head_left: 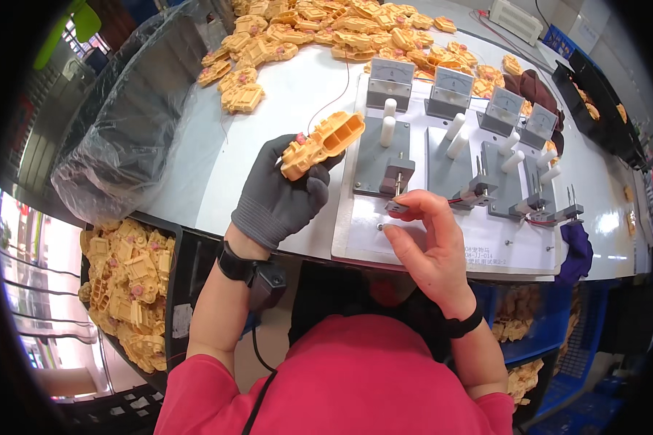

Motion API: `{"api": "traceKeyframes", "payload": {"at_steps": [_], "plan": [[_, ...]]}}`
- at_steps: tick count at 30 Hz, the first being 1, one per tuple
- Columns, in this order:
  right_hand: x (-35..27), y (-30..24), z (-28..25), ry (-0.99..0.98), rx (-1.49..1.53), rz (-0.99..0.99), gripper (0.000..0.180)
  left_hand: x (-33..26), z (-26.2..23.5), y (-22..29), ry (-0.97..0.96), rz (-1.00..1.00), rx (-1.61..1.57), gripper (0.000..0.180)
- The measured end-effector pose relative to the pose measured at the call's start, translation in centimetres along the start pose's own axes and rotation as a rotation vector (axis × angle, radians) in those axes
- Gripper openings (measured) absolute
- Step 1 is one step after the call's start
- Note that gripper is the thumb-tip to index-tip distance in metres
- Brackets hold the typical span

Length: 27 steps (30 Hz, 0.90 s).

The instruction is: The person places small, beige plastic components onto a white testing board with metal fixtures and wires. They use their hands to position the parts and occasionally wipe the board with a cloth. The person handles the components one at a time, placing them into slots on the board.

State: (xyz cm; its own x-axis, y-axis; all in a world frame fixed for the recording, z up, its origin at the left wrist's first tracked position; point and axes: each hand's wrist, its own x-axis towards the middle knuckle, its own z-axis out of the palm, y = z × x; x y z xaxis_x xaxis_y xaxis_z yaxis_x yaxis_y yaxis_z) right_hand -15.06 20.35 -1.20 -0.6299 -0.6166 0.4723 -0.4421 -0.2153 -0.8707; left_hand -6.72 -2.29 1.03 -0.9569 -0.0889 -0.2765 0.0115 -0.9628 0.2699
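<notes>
Clamping one yellow part [315, 148] in the fingers of the gloved left hand [283, 196], off the meter board [359, 246], a worker [363, 377] holds the right hand [439, 254], fingers apart, at a small gray block [396, 207], more parts [392, 32] apparently left on the tabletop [283, 87].

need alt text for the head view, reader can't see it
A gloved left hand holds a yellow part; the bare right hand is at a small grey block on a board with dial meters. More yellow parts lie heaped on the white table.
</notes>
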Motion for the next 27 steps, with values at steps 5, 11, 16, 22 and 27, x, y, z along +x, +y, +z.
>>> {"api": "traceKeyframes", "payload": {"at_steps": [5,11,16,22,27], "plan": [[0.1,-0.2,-0.1,-0.001,-0.028,-0.03,0.036,1.4,-0.7,0.5,-0.045,-0.12,-0.097,0.054],[0.2,-0.3,-0.2,-0.006,-0.027,-0.037,0.036,3.6,0.3,0.6,0.076,0.046,0.125,0.044],[0.3,-0.4,-0.2,-0.008,-0.029,-0.052,0.037,5.5,2.7,0.1,0.117,0.483,0.715,0.045],[0.3,-0.4,-0.3,0.007,-0.039,-0.077,0.038,3.8,6.4,-1.1,0.071,0.676,1.489,0.052],[0.3,-0.5,-0.3,0.003,-0.048,-0.092,0.039,4.0,7.9,-0.7,-0.173,0.906,2.1,0.052]]}}
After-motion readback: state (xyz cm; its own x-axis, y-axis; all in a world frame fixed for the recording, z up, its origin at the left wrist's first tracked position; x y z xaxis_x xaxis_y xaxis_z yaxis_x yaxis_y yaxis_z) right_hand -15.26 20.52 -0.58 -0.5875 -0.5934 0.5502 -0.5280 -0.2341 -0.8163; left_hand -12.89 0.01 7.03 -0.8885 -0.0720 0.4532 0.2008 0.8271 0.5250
